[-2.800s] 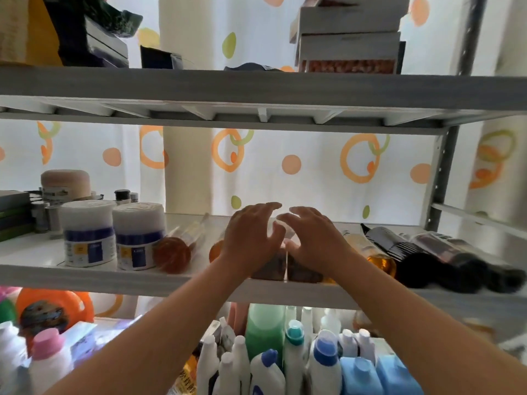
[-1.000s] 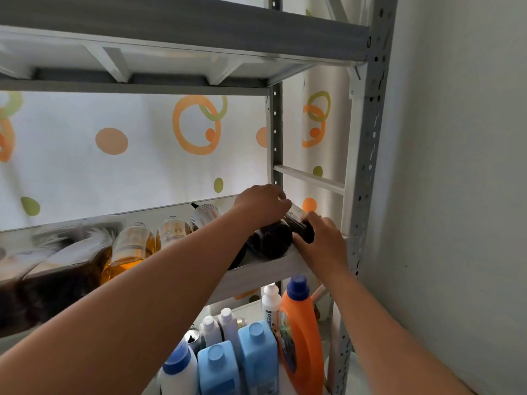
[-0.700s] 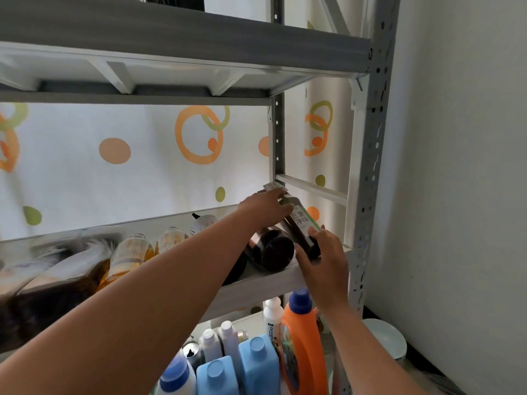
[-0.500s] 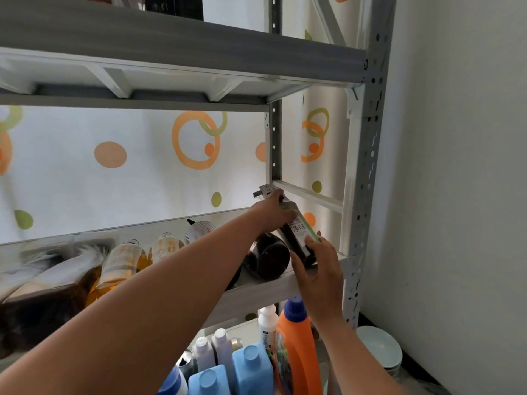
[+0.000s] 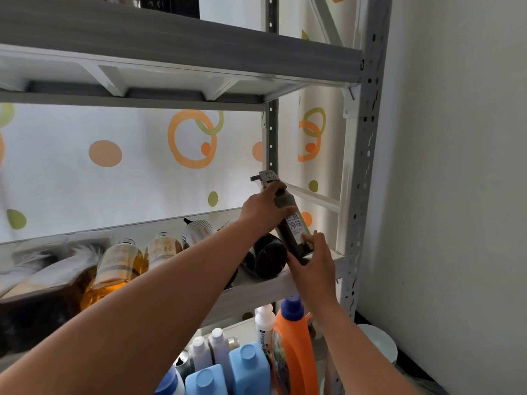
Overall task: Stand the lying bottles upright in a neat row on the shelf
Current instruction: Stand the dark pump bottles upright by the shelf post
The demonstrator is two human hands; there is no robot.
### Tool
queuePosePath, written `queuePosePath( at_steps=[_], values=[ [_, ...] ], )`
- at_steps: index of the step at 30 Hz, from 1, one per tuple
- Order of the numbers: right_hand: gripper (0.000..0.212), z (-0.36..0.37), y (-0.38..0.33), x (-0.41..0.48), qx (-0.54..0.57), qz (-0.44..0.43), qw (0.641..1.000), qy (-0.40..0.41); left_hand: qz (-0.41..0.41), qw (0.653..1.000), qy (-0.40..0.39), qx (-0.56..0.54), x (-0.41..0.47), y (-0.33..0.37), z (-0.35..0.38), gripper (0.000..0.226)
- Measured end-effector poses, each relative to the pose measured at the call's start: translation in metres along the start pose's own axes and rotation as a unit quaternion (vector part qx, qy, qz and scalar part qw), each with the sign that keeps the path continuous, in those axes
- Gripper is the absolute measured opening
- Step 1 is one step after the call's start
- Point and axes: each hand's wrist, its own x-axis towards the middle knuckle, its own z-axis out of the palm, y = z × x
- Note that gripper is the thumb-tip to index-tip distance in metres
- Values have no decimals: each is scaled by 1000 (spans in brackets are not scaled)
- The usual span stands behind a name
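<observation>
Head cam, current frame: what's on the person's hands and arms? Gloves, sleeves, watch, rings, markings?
Left hand and right hand are bare: no gloves, and no rings visible. No watch or band at either wrist. Both forearms are uncovered right to the frame edge, with no sleeve in view. No markings or tape visible.

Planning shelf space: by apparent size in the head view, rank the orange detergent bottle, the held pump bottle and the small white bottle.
1. orange detergent bottle: largest, though nearer the camera.
2. pump bottle: nearly as long, slimmer.
3. small white bottle.
</observation>
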Motion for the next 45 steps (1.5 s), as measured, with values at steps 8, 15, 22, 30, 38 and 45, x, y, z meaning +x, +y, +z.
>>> queuePosePath(
  at_steps=[8, 15, 22, 30, 38, 45],
  values=[
    [62, -10, -3, 7, 3, 45, 999, -24, 154, 986, -15, 57, -6, 5, -3, 51],
    [65, -20, 0, 9, -64, 47, 996, -50, 209, 974, -75, 53, -10, 11, -3, 57],
    [64, -25, -5, 7, -58, 50, 996, -54, 187, 973, -133, 32, -13, 14, -9, 56],
    [63, -24, -7, 5, -44, 56, 996, -53, 179, 974, -139, -4, -17, 15, -11, 54],
    [67, -24, -10, 4, -42, 59, 996, -54, 200, 973, -115, -13, -22, 7, -22, 43],
    [58, -22, -32, -2, -147, 6, 985, 85, 150, 986, -69, 4, -32, -8, -48, 36]
  ],
)
